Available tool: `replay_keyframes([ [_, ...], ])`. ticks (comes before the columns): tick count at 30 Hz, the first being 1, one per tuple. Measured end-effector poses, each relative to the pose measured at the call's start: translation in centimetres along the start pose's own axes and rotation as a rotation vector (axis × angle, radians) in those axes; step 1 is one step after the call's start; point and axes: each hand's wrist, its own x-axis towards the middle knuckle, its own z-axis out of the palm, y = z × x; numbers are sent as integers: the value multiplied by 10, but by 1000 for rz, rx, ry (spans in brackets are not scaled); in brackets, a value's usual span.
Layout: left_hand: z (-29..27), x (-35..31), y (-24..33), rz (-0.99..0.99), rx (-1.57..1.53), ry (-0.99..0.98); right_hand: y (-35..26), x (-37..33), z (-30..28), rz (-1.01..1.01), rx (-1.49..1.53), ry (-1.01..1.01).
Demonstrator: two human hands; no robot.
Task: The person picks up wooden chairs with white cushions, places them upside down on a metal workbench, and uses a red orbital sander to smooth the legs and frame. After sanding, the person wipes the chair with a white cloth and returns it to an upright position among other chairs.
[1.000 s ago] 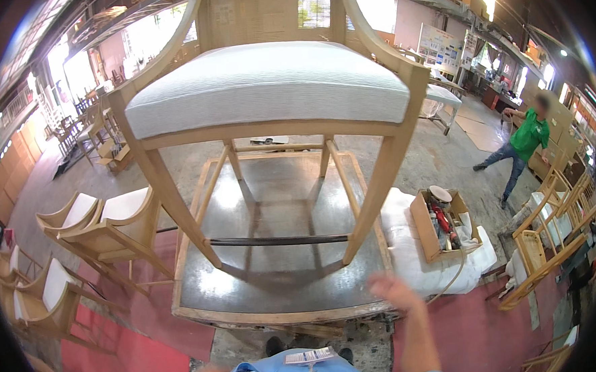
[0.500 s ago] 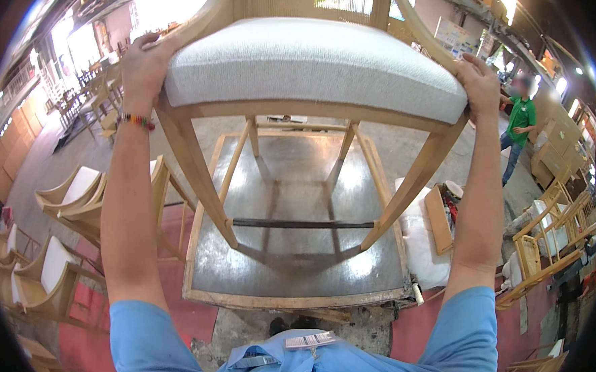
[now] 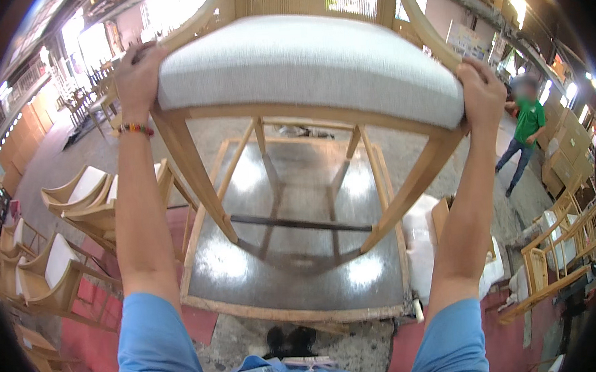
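Note:
A wooden chair with a pale grey-white padded seat [image 3: 305, 68] fills the upper middle, upright over a low table with a dark shiny top [image 3: 296, 287] and a wooden rim. My left hand [image 3: 137, 80] is closed round the chair's frame at the seat's left front corner. At the right front corner, my right hand [image 3: 482, 92] grips the frame the same way. A dark bar [image 3: 300, 223] joins the front legs. The legs mirror in the tabletop; whether they touch it I cannot tell. The chair's upper back runs out of view.
Several chairs with white seats [image 3: 59, 262] stand at the left on red matting. White wrapped padding [image 3: 419, 247] lies right of the table. Wooden frames [image 3: 551, 260] are stacked farther right. A person in a green shirt [image 3: 529, 120] stands at the far right near cardboard boxes [image 3: 572, 141].
Both hands keep their hold on the chair. The view has shifted slightly, showing more of the tabletop's near part and my shoes. The person in green has changed stance.

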Motion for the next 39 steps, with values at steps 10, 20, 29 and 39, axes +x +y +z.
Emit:
replay_keyframes([
  [10, -128, -99, 16, 148, -433, 122, -67, -105, -117, -10, 139, 130],
  [20, -186, -267, -99, -127, -396, -508, -242, -154, -208, -66, -130, -9],
  [29, -274, -367, 99, -159, -827, -639, -533, -63, -172, -153, 152, -467],
  [39, -277, -388, 162, 264, -1236, -1424, -460, -193, -337, -399, -379, 420],
])
